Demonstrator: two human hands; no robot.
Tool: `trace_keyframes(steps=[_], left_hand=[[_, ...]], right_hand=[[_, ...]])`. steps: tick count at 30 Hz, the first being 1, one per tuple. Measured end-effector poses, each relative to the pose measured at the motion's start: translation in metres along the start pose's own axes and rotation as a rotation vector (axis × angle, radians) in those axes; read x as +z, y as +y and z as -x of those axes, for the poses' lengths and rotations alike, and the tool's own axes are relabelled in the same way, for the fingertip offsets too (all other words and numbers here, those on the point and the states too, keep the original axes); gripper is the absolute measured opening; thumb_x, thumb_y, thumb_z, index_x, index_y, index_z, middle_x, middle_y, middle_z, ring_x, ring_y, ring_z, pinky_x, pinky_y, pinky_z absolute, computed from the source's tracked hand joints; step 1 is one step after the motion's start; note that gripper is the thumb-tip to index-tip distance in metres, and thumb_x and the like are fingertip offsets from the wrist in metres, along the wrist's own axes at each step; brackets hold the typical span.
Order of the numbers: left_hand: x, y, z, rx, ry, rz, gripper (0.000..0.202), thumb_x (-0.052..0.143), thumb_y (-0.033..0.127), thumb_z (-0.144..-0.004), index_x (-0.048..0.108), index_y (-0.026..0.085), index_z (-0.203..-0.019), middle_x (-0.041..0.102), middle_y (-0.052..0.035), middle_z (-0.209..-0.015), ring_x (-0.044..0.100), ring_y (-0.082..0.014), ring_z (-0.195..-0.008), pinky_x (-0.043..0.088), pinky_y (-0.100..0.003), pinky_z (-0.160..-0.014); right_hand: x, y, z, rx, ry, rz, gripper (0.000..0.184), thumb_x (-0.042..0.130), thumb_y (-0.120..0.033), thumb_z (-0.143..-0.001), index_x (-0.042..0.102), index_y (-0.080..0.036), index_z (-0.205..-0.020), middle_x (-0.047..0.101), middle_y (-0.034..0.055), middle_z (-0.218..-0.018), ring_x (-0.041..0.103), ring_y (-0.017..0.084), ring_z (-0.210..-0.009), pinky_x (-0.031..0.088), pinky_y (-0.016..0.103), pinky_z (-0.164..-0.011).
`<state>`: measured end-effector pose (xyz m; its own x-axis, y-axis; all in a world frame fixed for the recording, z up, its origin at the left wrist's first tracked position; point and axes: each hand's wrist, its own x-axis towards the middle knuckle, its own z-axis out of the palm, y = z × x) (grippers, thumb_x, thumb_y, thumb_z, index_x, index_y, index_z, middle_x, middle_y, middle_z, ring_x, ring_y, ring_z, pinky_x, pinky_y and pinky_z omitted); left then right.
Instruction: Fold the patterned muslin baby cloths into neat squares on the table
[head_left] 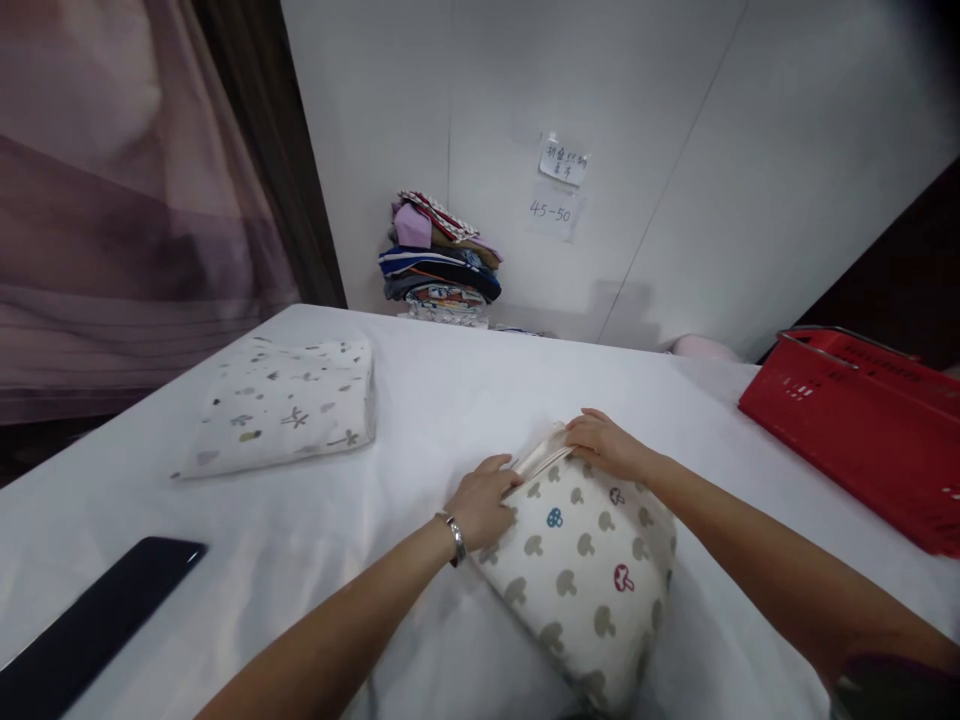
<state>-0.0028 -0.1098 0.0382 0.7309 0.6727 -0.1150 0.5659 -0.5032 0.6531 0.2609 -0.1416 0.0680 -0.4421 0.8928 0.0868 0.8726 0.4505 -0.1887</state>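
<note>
- mushroom-print cloth (585,590): near tip meets the lower edge, its end unseen;
- red basket (862,440): cut off at right;
- dark flat object (105,620): cut off at left;
- fabric stack (442,265): base hidden behind the desk (450,390)

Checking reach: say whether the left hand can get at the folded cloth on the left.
Likely yes: the left hand touches the mushroom cloth, but nothing blocks its way to the folded cloth.

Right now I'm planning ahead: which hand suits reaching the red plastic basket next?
Likely the right hand, nearer the basket; the left hand is farther, and both touch the white mushroom-print cloth.
</note>
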Motion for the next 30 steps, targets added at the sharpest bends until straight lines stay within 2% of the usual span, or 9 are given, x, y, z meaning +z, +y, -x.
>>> trace_keyframes(steps=[2,3,5,9,11,15,19,24,30], left_hand=[[0.003,0.0,-0.001,-0.046,0.036,0.068,0.017,0.058,0.026,-0.067,0.061,0.022,-0.084,0.043,-0.0029,-0.133,0.047,-0.0221,-0.116,0.039,-0.034,-0.095],[0.005,-0.001,-0.001,-0.057,0.063,0.098,0.014,0.057,0.034,-0.07,0.06,0.021,-0.075,0.048,-0.0033,-0.127,0.051,-0.0214,-0.11,0.042,-0.033,-0.09],[0.008,-0.003,-0.001,-0.046,0.124,0.142,0.027,0.05,0.043,-0.077,0.055,0.019,-0.065,0.056,-0.0034,-0.111,0.056,-0.0185,-0.097,0.044,-0.031,-0.082],[0.012,-0.006,-0.001,-0.011,0.214,0.053,0.023,0.049,0.034,-0.079,0.049,0.018,-0.062,0.057,-0.0017,-0.085,0.054,-0.016,-0.084,0.042,-0.029,-0.075],[0.014,-0.005,0.0,0.009,0.246,-0.054,0.019,0.052,0.03,-0.078,0.049,0.018,-0.064,0.056,-0.0013,-0.079,0.052,-0.0164,-0.08,0.04,-0.029,-0.071],[0.016,0.0,0.005,0.093,0.332,-0.215,0.015,0.055,0.027,-0.079,0.05,0.018,-0.068,0.056,-0.0032,-0.084,0.05,-0.0181,-0.083,0.038,-0.031,-0.071],[0.018,0.004,0.01,0.168,0.369,-0.305,0.009,0.057,0.024,-0.079,0.054,0.017,-0.074,0.056,-0.0054,-0.092,0.048,-0.0199,-0.09,0.039,-0.034,-0.076],[0.02,0.002,0.011,0.212,0.375,-0.306,0.006,0.057,0.021,-0.08,0.055,0.017,-0.076,0.057,-0.0053,-0.094,0.048,-0.0201,-0.091,0.039,-0.036,-0.078],[0.022,-0.001,0.012,0.212,0.376,-0.277,0.006,0.056,0.022,-0.08,0.056,0.018,-0.075,0.059,-0.004,-0.096,0.049,-0.02,-0.093,0.038,-0.037,-0.08]], right_hand=[[0.0,0.001,-0.002,0.012,-0.012,-0.003,0.016,0.046,-0.022,-0.087,0.062,-0.022,-0.09,0.064,0.0038,-0.096,0.052,0.017,-0.102,0.022,0.045,-0.103],[0.001,0.002,-0.004,0.015,-0.021,-0.004,0.015,0.047,-0.021,-0.086,0.062,-0.022,-0.089,0.064,0.0036,-0.095,0.053,0.017,-0.1,0.022,0.045,-0.102],[0.004,0.004,-0.008,0.01,-0.037,-0.005,0.014,0.05,-0.02,-0.084,0.063,-0.022,-0.088,0.064,0.0038,-0.097,0.054,0.018,-0.098,0.026,0.044,-0.1],[0.012,0.01,-0.019,0.018,-0.046,0.01,0.013,0.055,-0.018,-0.079,0.066,-0.021,-0.085,0.056,0.0075,-0.12,0.048,0.023,-0.113,0.033,0.039,-0.096],[0.014,0.012,-0.025,0.038,-0.079,0.017,0.012,0.057,-0.017,-0.078,0.067,-0.021,-0.083,0.057,0.0069,-0.12,0.048,0.023,-0.113,0.033,0.039,-0.096],[0.015,0.012,-0.031,0.046,-0.13,-0.003,0.013,0.056,-0.016,-0.078,0.068,-0.021,-0.079,0.065,0.0037,-0.1,0.056,0.019,-0.098,0.035,0.037,-0.094],[0.012,0.009,-0.027,0.039,-0.099,0.005,0.013,0.058,-0.017,-0.077,0.069,-0.02,-0.083,0.063,0.0054,-0.098,0.054,0.019,-0.093,0.04,0.033,-0.086],[0.008,0.006,-0.016,0.001,-0.052,-0.014,0.017,0.055,-0.016,-0.079,0.069,-0.022,-0.088,0.062,0.005,-0.102,0.053,0.019,-0.093,0.041,0.033,-0.086],[0.009,0.006,-0.003,-0.041,0.012,-0.014,0.02,0.049,-0.023,-0.086,0.066,-0.022,-0.095,0.065,0.0054,-0.093,0.055,0.019,-0.091,0.04,0.036,-0.085]])
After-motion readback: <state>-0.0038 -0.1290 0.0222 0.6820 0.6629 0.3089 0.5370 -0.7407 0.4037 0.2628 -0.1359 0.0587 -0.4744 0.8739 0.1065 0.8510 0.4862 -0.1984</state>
